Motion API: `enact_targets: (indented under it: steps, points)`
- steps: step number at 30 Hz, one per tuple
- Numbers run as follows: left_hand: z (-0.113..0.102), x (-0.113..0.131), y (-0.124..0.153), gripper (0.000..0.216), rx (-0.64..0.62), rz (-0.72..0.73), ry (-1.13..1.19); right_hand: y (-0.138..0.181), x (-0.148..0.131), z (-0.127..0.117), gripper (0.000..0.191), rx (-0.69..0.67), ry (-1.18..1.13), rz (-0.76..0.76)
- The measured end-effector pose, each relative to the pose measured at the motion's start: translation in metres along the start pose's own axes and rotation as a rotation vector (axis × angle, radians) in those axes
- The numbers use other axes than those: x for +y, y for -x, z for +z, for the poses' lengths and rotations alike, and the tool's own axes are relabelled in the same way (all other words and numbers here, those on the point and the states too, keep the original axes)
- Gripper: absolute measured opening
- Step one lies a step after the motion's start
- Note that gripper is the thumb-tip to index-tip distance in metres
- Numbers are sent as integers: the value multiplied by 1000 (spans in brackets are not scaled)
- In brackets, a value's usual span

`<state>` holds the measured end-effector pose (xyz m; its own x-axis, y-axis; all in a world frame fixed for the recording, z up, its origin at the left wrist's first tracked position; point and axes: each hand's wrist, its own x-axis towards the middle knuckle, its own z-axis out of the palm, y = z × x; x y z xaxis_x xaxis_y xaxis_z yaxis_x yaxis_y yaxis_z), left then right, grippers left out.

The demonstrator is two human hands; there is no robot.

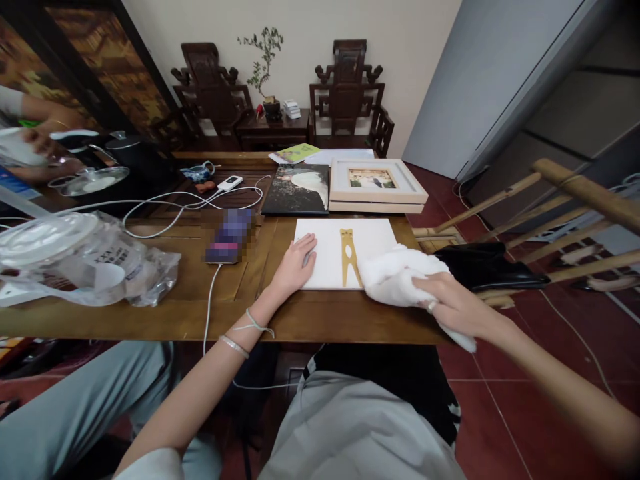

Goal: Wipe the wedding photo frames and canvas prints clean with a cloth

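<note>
A white rectangular board (327, 257) lies flat near the front edge of the wooden table, with a tan cat-shaped figure (347, 248) on its face. My left hand (296, 262) rests on the board's left side, fingers stretched out and holding nothing. In my right hand (453, 301) is a bunched white cloth (395, 272). The cloth covers the board's right front corner and touches the lower edge of the figure, while one end hangs past the table edge.
Behind the board are a dark photo panel (296, 189) and stacked pale frames (417, 193). A phone (229, 237) with a white cable lies left, near a plastic-wrapped tub (65, 247). Another person's hand (45, 137) is by a glass-lidded pot (97, 181). A bamboo rack (565, 175) stands right.
</note>
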<state>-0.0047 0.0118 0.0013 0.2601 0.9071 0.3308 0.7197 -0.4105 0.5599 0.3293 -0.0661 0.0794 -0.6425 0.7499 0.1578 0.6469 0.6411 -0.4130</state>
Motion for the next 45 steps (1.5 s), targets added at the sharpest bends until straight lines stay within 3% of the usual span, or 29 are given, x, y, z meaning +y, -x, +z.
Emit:
enact_targets:
  steps: [4,13,17,21,29,32,35,41,45]
  points:
    - [0,0,0,44,5,3,3,-2,-2,-1,11,-16,28,50]
    - [-3,0,1,42,-5,-9,-3,-122,57,-11,10,118,99,209]
    - [-4,1,1,42,-11,-19,-1,-141,67,-13,13,133,90,230]
    - [-3,1,1,43,-9,-18,-5,-116,53,-9,14,121,81,223]
    - [-2,1,1,42,1,-13,-9,-7,-4,-5,9,-52,35,166]
    - [-2,1,1,42,-3,-5,-9,3,-5,-10,19,-70,11,173]
    - [-3,0,1,42,-7,1,-9,-21,9,-14,22,-24,17,215]
    - [-4,0,1,43,-19,-22,-5,-107,50,-16,12,83,3,255]
    - [-4,0,1,43,-19,-23,1,-131,64,-13,14,124,45,244]
